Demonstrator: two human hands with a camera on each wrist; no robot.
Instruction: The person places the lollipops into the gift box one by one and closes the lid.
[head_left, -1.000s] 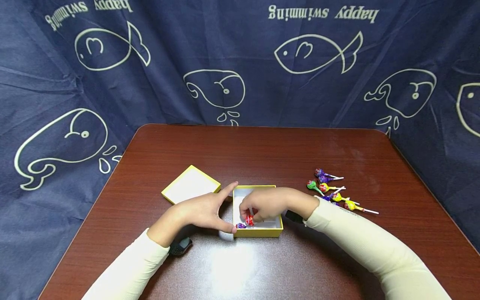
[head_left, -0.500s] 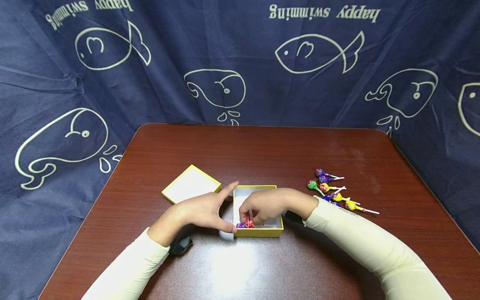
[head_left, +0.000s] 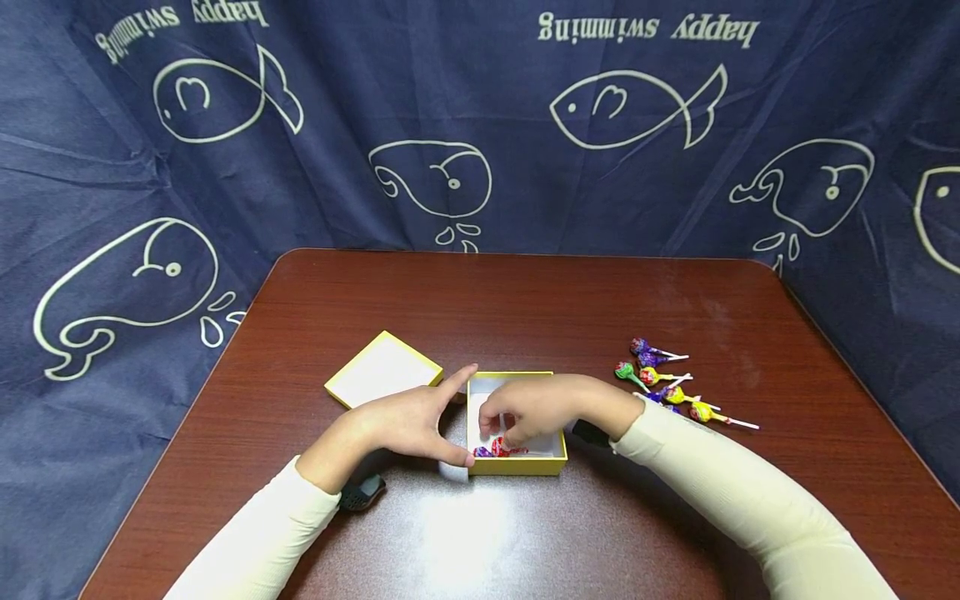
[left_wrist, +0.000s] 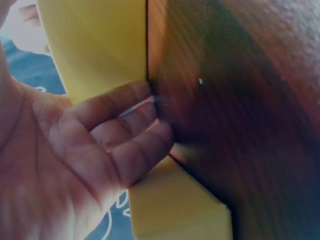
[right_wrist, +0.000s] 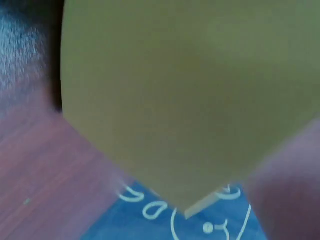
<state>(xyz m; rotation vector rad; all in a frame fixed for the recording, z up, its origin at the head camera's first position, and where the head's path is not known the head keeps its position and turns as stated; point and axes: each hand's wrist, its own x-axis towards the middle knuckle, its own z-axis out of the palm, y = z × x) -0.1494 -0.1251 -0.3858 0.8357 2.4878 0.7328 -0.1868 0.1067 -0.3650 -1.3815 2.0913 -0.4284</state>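
Note:
An open yellow box (head_left: 517,467) with a pale inside stands before me. My left hand (head_left: 405,421) rests at its left side, thumb by the near corner and index finger stretched toward the far one. In the left wrist view, that hand's other fingers (left_wrist: 137,150) lie between two yellow cardboard walls. A red-wrapped lollipop (head_left: 498,447) lies along the box's near wall, beside a purple-wrapped lollipop (head_left: 482,452). Just above the red one is my right hand (head_left: 536,407), inside the box, fingers loosely bent and holding nothing. The right wrist view is mostly filled by the yellow box wall (right_wrist: 190,90).
The box's yellow lid (head_left: 384,369), white inside up, lies left behind my left hand. Several lollipops, among them a green one (head_left: 624,371) and a yellow one (head_left: 701,411), lie loose to the right. A blue curtain (head_left: 517,200) hangs behind the brown table (head_left: 480,308).
My right hand has lowered the red lollipop onto the box floor by the purple one and let go, its fingers lifting slightly. My left hand has stayed in place.

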